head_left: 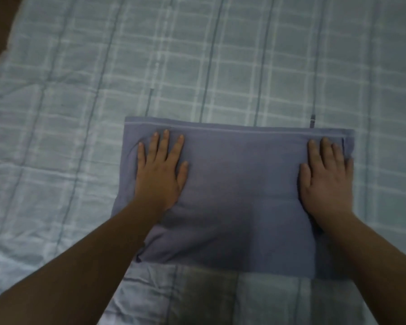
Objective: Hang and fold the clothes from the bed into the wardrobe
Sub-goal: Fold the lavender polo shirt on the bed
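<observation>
The fingers (pixel 165 141) of the left hand (pixel 159 170) are straight and a little apart, and they lie flat on the left part of a blue-grey garment (pixel 239 195). They press the cloth; they do not grip it. On the other side, the right hand (pixel 326 179) lies flat in the same way near the right edge of the cloth, with its fingers straight and close together, and nothing is held in it.

The garment is on the bed (pixel 220 66), in the near middle of the view, folded into a flat, almost rectangular shape. A light seam line runs along its far edge. I cannot say what kind of clothing it is, because the picture is dim and soft.

As I judge it, the folding of this one piece is well advanced: the shape is already compact and both hands seem to smooth it. Perhaps one more fold is needed. After that it must be carried to the wardrobe, which is not in view. No other clothes and no hangers are visible here, so how many pieces remain cannot be told from this view.

Around the garment there is only the checked, pale green-blue bed cover, with some wrinkles on the left side and near the lower edge. At the upper left corner a dark brown area shows beyond the bed. Nothing lies on the garment or beside it that could hinder lifting it.
</observation>
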Tool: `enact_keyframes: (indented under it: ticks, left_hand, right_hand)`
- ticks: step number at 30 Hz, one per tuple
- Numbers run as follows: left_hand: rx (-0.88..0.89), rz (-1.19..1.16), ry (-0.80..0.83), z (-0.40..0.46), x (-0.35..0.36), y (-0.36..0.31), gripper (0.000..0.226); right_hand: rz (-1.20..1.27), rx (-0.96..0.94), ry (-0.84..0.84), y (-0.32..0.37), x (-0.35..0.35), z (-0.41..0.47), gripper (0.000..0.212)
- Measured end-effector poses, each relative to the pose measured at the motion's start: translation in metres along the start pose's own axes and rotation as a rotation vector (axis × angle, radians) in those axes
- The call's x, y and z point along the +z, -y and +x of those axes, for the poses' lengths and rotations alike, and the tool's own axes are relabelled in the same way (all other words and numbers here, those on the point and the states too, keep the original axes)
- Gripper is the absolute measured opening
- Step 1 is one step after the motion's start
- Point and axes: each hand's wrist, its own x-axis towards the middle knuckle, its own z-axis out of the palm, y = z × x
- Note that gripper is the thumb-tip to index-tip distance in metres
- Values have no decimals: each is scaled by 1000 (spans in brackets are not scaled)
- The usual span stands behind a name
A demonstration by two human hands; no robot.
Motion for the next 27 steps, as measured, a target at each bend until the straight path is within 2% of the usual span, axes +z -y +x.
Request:
enact_keyframes:
  ticks: [2, 6, 8, 12, 17, 24, 27]
  left_hand:
    - [19, -32, -38, -15, -10, -7, 62]
    - [163, -17, -51, -69, -18, -25, 60]
    - [137, -26, -44, -95, -13, -21, 60]
    - [64, -23, 1, -136, 6, 8, 60]
    - [55, 63, 43, -151, 26, 29, 63]
    - [5, 23, 39, -148, 9, 11, 63]
    - [86, -61, 0, -136, -6, -23, 61]
  right_hand:
    - [21, 5, -16, 13, -13, -13, 60]
    - [84, -215, 12, 55, -30, -71, 61]
    - [84, -262, 49, 66, -28, -105, 60]
    - [46, -190, 110, 52, -12, -150, 61]
    - [-29, -149, 172, 18, 5, -170, 62]
    - [119, -85, 148, 14, -12, -168, 61]
    - [180, -15, 122, -3, -25, -170, 60]
